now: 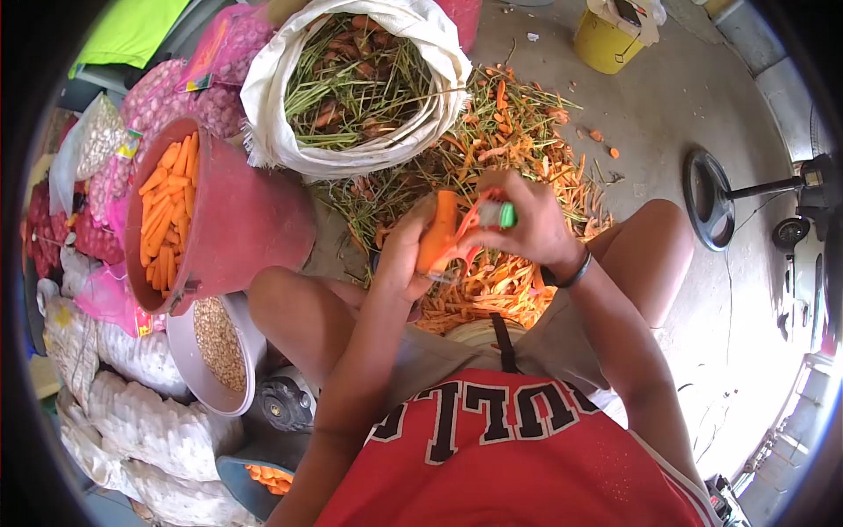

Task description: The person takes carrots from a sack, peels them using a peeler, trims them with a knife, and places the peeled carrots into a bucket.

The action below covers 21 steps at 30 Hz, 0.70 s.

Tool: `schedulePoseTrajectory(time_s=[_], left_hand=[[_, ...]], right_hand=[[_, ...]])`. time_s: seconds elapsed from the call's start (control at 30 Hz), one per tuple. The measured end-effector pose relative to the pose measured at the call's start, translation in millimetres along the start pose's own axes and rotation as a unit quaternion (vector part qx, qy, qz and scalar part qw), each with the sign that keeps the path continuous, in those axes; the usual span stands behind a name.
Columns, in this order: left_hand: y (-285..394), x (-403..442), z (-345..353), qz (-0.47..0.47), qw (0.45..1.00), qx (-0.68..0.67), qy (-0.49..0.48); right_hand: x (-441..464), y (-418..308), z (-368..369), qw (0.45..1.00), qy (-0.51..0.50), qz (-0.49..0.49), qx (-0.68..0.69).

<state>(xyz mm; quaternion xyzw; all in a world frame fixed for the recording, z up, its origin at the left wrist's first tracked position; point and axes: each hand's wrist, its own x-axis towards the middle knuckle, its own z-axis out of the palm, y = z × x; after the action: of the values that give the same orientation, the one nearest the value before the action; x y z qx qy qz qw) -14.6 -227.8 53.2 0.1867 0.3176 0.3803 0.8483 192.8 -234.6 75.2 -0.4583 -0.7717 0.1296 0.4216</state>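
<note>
My left hand [407, 249] is closed around a thick peeled-looking orange carrot [440, 230] in front of my body. My right hand [531, 221] grips a red-orange peeler [468, 230] with a green piece at its end, close against the carrot's right side. Below both hands lies a heap of carrot peelings [500, 285] between my knees. A white sack [265, 97] full of carrots with green stalks stands open just beyond.
To the left, a tilted red bucket [255, 215] holds peeled carrots, near a pale tub [241, 307] of small beige pieces. Net bags of garlic [158, 97] and white sacks [154, 413] line the left. A yellow bucket [604, 44] and a round-based stand [708, 200] are on the right.
</note>
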Motion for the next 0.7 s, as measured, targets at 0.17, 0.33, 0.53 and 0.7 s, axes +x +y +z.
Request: schedulePoseTrajectory(time_s=[0.17,0.33,0.53,0.7], left_hand=[[-6.8,-4.9,-7.5,-0.019,0.999,0.05,-0.003],[-2.5,-1.1,-7.7,0.022,0.998,0.053,-0.023],[-15.6,-6.1,-9.2,0.026,0.99,0.116,0.075],[-9.8,-0.3,-8.3,0.01,0.993,0.11,0.047]], right_hand=[[19.1,27.6,-16.2,0.983,0.095,0.059,-0.144],[10.9,17.1,-15.8,0.99,0.039,0.137,0.01],[9.9,13.4,-4.8,0.995,0.005,0.023,-0.092],[21.1,41.1,-26.1,0.977,0.094,0.107,-0.158]])
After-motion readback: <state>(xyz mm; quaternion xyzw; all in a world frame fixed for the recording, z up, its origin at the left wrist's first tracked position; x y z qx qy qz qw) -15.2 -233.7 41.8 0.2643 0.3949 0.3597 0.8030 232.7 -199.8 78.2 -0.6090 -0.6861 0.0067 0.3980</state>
